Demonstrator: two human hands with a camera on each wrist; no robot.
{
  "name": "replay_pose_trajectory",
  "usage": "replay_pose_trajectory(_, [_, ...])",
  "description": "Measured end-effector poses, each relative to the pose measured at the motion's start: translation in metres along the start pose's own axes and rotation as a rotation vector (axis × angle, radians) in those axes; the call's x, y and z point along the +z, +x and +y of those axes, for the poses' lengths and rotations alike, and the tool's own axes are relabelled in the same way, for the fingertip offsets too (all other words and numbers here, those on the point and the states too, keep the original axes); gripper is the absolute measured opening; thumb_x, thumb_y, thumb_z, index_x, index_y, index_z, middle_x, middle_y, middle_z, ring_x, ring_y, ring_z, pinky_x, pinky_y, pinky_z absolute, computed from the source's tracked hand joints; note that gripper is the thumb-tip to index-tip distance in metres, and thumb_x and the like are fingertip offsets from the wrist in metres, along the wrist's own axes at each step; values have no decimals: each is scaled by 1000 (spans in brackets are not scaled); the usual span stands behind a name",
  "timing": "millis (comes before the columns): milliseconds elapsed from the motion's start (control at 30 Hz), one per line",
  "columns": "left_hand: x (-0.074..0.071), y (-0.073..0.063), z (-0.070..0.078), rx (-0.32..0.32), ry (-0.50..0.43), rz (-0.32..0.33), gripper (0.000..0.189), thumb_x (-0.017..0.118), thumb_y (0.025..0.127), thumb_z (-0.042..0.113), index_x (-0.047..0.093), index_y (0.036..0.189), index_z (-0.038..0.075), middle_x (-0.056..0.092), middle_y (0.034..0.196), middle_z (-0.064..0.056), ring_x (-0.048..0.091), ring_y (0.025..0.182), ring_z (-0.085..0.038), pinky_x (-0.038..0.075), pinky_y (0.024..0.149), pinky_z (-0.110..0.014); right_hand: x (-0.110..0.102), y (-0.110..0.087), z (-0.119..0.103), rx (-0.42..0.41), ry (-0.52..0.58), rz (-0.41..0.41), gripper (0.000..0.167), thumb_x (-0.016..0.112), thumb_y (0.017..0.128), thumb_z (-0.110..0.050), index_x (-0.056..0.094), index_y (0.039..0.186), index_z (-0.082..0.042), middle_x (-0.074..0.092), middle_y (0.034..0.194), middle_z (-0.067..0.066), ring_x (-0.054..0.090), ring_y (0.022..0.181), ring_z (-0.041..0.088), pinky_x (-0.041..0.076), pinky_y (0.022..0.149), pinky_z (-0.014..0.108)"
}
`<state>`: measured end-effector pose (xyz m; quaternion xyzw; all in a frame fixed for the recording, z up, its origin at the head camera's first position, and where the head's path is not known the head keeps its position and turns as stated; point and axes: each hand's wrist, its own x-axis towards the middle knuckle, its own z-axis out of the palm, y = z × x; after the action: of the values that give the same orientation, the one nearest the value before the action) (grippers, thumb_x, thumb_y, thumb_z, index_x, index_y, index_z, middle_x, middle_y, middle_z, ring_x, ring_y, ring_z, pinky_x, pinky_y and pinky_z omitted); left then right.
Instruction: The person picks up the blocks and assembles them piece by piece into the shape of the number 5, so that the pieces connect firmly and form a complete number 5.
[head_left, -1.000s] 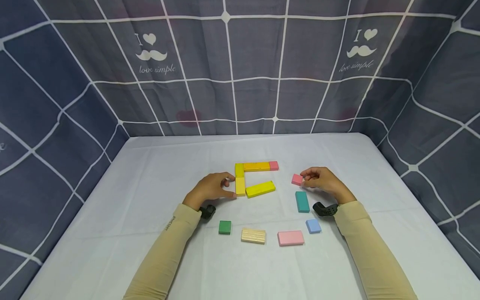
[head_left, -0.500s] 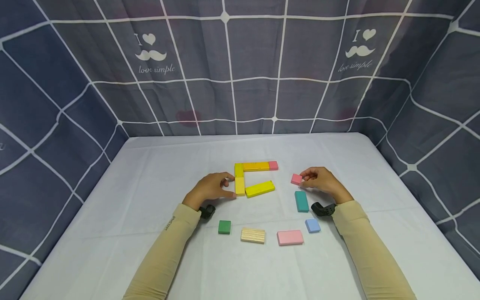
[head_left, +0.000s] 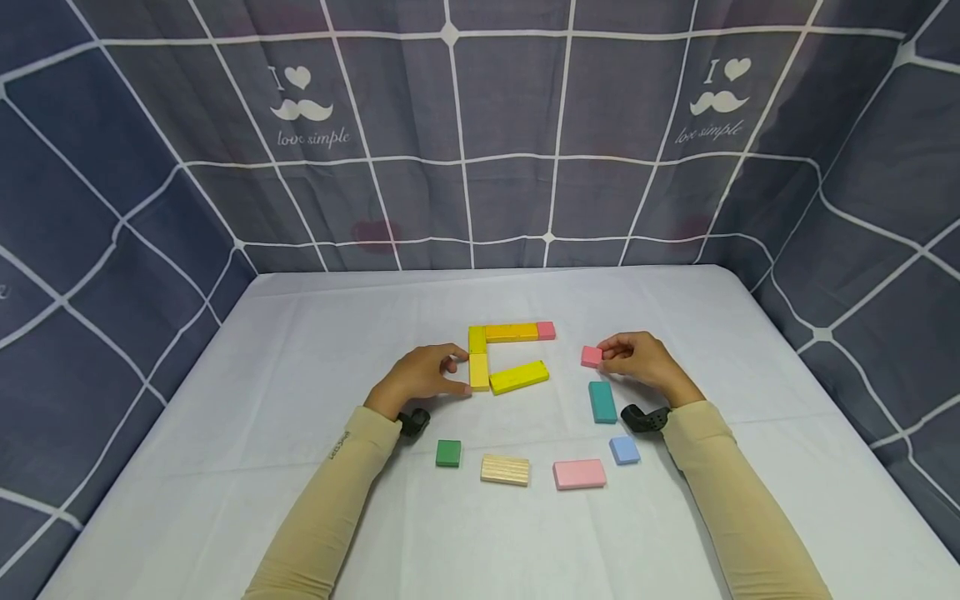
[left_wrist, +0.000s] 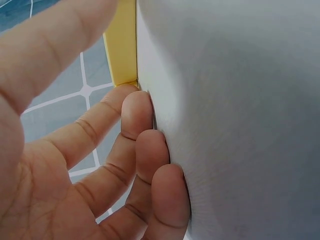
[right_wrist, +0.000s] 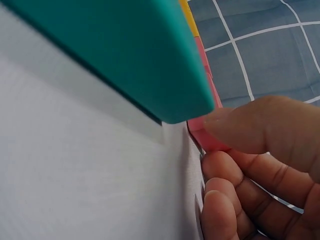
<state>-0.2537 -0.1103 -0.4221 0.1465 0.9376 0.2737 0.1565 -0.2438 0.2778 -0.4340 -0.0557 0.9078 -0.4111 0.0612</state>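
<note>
My left hand [head_left: 422, 372] reaches to the left side of a short yellow block [head_left: 479, 372], thumb and index finger at its two ends; in the left wrist view the index fingertip meets the yellow block [left_wrist: 122, 47]. This block continues another yellow block [head_left: 477, 339], from which a longer yellow block [head_left: 512, 333] runs right to a small pink block [head_left: 546, 331]. A bright yellow block [head_left: 519, 377] lies slanted beside them. My right hand [head_left: 637, 358] pinches another small pink block [head_left: 591, 357], low over the cloth, with a teal block [head_left: 603, 402] just nearer.
Closer to the person lie a green square block [head_left: 448, 453], a ridged wooden block [head_left: 505, 470], a larger pink block [head_left: 580, 474] and a blue block [head_left: 625, 451]. A white cloth [head_left: 360, 533] covers the table. Dark checked curtains [head_left: 510, 200] enclose the back and sides.
The pink block in my right hand has turned slightly, its edges now straighter to the table, and shifted a little away from the person. My left hand stays in place.
</note>
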Motion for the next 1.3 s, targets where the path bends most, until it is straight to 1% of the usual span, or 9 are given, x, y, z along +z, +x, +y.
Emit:
replay_pose_trajectory(167, [1,0,-1,-3,-3,-4,64,93,88,33,68,142,12,71,113,-5,61,101,-24,52,91,-40,-1,1,-2,-12,-11,-3,38,81,94,-10,72,125,9,73,105,16,62,91,22,51,74,27])
replay_pose_trajectory(367, [-1,-1,-1,0,-2,-4,64,93,88,33,68,143,12,70,113,-4,61,101,-24,52,91,-40,-2,1,-12,-23,-19,-20,36,80,96,-10,73,127,8,74,106,16,61,92,25,52,73,27])
replay_pose_trajectory(567, [-2,-2,-1,3,-6,-3,64,93,88,33,68,143,11,71,114,-5,61,101,-24,52,91,-40,-1,0,-20,-43,-20,-36,37,80,95,-8,73,127,8,74,106,16,62,91,24,53,72,28])
replay_pose_trajectory(733, [-1,-2,-1,1,-1,-3,64,93,88,33,68,143,11,71,114,-4,61,102,-24,52,92,-40,2,0,-25,-72,-18,-55,37,81,92,-7,74,125,9,75,103,15,63,89,24,54,72,27])
replay_pose_trajectory(867, [-1,-2,-1,-3,-1,-5,64,93,88,33,68,143,12,71,114,-4,61,102,-24,52,92,-41,5,-1,-29,-70,-31,-74,37,81,92,-8,74,124,8,74,102,13,63,91,25,55,74,29])
replay_pose_trajectory(1067, [-1,-2,0,-5,-2,-6,64,93,88,33,68,143,12,70,114,-4,61,103,-24,52,93,-41,10,0,-34,-67,-66,-99,35,81,92,-7,75,124,7,75,103,13,63,94,26,54,83,34])
replay_pose_trajectory(1300, [0,0,0,-9,1,-8,63,92,89,33,68,143,13,71,115,-4,61,103,-24,52,93,-41,16,0,-39,-65,-69,-112,33,83,92,-6,76,122,6,73,98,11,60,89,24,53,82,33])
